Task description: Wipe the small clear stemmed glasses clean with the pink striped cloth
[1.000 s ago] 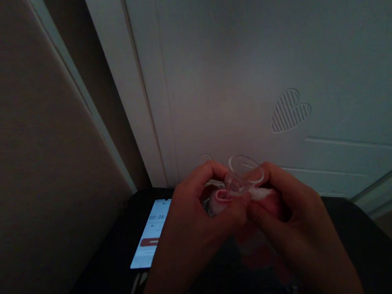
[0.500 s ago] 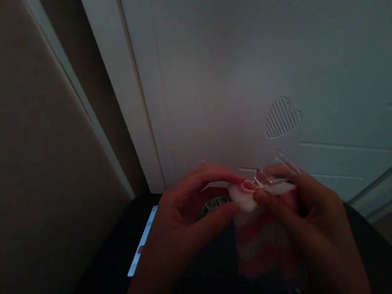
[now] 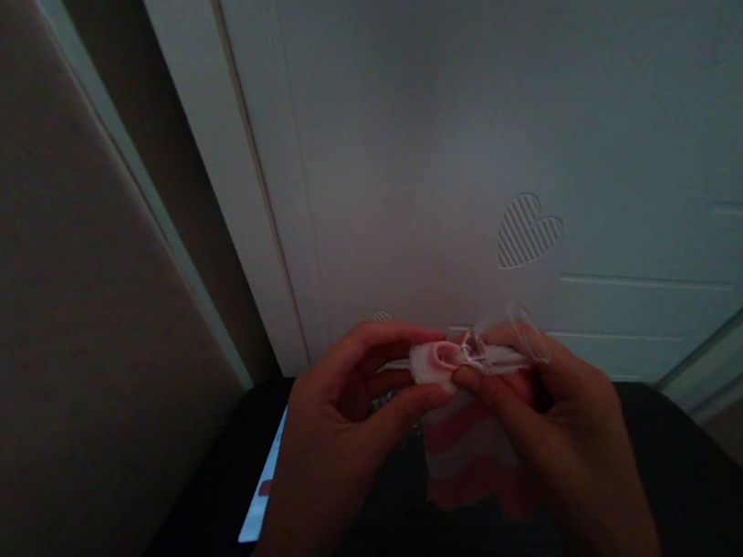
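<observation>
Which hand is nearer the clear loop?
The right hand: the loop overlaps it here, while the left hand, pinching pink-and-white cloth, is farther away.

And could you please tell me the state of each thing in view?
Striped cloth: gathered at the top, hanging below.
Clear plastic: looped, at the cloth's gathered top.
Left hand: pinching the cloth.
Right hand: pinching the cloth.
Phone: screen lit, partly hidden.

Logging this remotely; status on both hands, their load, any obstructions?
Left hand, right hand pinching pink-and-white striped soft fabric. Clear, curved plastic piece at right hand. Lit rectangular phone off left, not in the way.
</observation>
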Demonstrator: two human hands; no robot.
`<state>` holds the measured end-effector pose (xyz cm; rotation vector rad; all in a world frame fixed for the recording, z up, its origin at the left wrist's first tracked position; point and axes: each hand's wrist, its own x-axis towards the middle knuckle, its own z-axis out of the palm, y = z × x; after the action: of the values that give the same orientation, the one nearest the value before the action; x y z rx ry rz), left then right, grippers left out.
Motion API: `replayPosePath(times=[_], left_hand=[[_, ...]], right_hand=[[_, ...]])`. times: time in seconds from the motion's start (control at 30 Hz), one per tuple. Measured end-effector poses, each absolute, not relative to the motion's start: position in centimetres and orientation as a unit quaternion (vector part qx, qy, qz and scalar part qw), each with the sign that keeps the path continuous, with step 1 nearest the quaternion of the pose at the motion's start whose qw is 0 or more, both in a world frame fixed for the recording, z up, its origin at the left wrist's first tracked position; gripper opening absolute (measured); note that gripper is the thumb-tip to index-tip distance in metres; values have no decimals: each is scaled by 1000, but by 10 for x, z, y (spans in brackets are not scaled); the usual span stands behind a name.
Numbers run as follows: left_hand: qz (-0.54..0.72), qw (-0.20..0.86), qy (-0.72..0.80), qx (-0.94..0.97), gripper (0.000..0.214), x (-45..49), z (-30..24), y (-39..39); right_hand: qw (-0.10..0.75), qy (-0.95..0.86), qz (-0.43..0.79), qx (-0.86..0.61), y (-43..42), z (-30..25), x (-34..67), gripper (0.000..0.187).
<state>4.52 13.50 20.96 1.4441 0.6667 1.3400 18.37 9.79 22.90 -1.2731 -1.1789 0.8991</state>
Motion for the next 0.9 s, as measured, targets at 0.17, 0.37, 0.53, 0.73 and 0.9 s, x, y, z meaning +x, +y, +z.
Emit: replayPosePath(times=[0.17,0.37,0.53,0.73,0.9], left_hand=[[559,474,283,619,26,46,210,132],[559,400,274,673,27,45,213,129],[562,369,299,677,18,40,213,128],[551,344,283,706,17,39,211,131],[531,295,255,752,24,35,211,129]], right_hand=[[579,-508,379,-514,95,226,181,10],[631,-455,424,-464,95,221,179,13],[616,-483,379,-494,98,217,180,22],[595,-487,409,-491,96,218,183,19],[582,-510,412,-481,98,218,190,15]])
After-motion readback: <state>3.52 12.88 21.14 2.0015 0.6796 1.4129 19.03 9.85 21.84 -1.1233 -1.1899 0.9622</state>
